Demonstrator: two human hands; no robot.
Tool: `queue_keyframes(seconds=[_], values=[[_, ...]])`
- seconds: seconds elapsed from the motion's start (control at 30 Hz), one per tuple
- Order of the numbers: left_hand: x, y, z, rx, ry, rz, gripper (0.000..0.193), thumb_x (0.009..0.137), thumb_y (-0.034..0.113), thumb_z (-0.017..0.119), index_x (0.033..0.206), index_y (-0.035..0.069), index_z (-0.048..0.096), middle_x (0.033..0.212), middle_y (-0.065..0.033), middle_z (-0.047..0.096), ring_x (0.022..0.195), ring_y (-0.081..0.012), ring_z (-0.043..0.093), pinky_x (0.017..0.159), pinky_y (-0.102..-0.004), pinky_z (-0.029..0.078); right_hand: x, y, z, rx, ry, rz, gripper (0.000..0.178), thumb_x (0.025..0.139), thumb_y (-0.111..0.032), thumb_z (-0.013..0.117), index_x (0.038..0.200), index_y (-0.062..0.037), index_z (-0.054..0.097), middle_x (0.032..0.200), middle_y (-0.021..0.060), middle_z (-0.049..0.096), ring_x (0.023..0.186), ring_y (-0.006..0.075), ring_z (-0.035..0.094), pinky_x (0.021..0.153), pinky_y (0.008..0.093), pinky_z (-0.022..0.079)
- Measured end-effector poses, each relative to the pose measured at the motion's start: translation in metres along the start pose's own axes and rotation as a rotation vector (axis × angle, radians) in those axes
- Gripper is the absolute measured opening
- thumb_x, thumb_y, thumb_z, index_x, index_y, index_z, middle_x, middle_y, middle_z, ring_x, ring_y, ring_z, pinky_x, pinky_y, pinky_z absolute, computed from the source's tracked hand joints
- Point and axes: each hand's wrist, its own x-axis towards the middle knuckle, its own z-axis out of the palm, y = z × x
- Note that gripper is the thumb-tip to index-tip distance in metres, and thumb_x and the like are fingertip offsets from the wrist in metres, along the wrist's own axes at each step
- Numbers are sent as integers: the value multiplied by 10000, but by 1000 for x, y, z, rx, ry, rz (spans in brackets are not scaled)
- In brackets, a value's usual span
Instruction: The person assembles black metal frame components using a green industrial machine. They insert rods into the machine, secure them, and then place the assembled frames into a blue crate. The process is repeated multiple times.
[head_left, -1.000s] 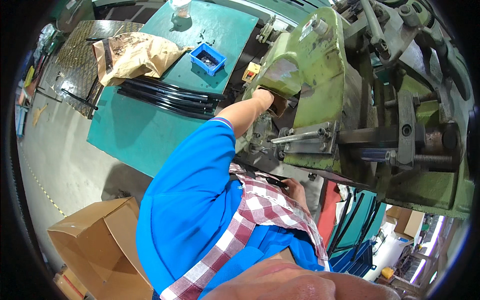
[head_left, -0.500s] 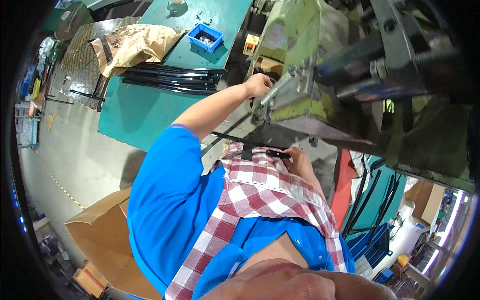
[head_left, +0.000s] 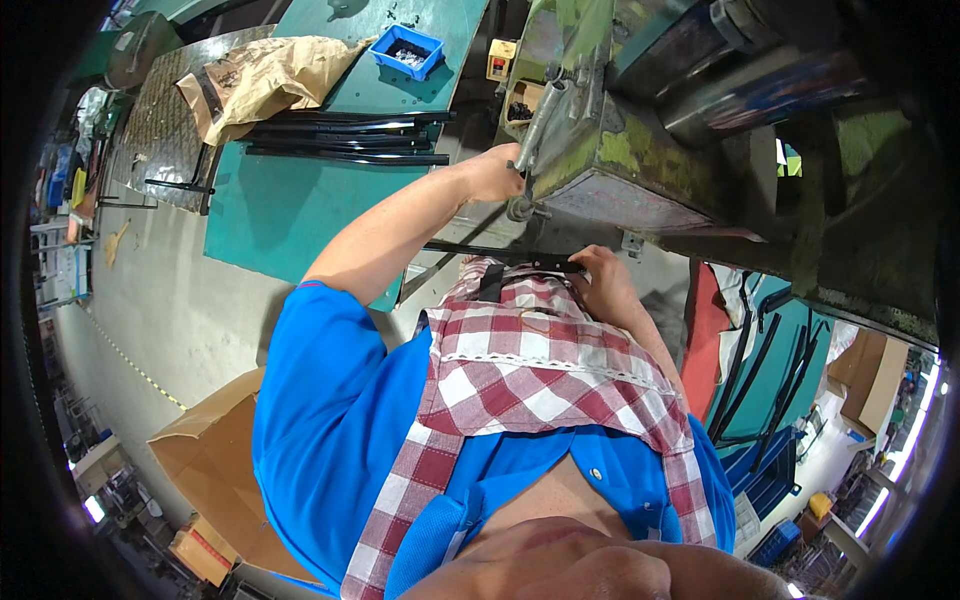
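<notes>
My right hand is closed on the right end of a slim black metal bar. The bar runs leftward in front of my checked apron, below the green machine. My left hand is raised at the machine's left side, next to a silvery spring rod. Its fingers curl in, partly hidden at the rod; whatever they pinch is too small to make out. Behind the rod, a small box of dark parts shows in the machine's opening.
On the green table at the left lie several black bars, brown paper and a blue bin of small parts. More black bars rest at the right. A cardboard box stands at lower left.
My left hand has drawn back from the machine's opening, down and toward me. My right hand and the black bar have shifted slightly up toward the machine.
</notes>
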Motion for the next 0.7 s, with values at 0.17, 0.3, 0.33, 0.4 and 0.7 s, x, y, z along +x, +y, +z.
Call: queue_keyframes(seconds=[0.17,0.3,0.33,0.4,0.7], values=[[-10,21,-4,39,54,118,290,758,130,699,1019,25,627,811,-95,666,724,-151,594,686,-313,473,7,-3,-8,-55,86,-14,198,765,-135,675,940,-55,629,907,134,617,792,357,607,680,427,491],[-34,60,-1,-96,-89,-145,197,787,161,710,921,23,665,722,-35,676,682,-92,603,645,-259,464,17,-23,-20,-13,113,106,255,796,-188,672,1022,-84,615,969,131,616,858,332,617,721,403,493],[-45,73,4,-244,-83,-118,177,798,165,708,882,16,662,720,-39,675,679,-90,603,636,-260,460,19,-25,-21,5,64,179,287,806,-196,663,1070,-105,594,1057,130,579,923,326,604,767,396,487],[-51,78,12,-275,-47,-80,181,815,174,707,819,4,646,708,-46,672,667,-89,597,618,-264,450,24,-33,-22,22,47,261,312,820,-203,652,1111,-108,590,1102,140,573,992,319,583,821,386,468],[-38,104,1,-351,101,-225,63,767,42,639,787,-2,598,715,-46,633,651,-114,572,620,-266,441,43,24,4,-421,371,-268,332,760,-167,711,1048,-28,621,1009,173,624,946,373,571,843,439,427]])
